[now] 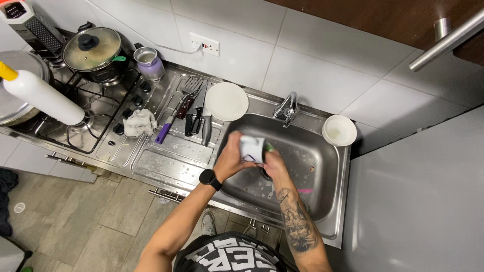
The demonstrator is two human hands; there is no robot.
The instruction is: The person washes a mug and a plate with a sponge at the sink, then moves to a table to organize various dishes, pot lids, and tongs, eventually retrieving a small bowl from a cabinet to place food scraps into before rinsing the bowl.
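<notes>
Over the steel sink, my left hand grips a white mug with a dark print, tilted on its side. My right hand presses a green sponge against the mug's open end. A black watch sits on my left wrist. Foam flecks the sink basin below the hands. The mug is blurred, so its inside is hidden.
A tap stands behind the sink, with a white bowl on the right rim. On the drainboard lie a white plate, knives and a spatula, and a crumpled cloth. A lidded pot sits on the gas hob.
</notes>
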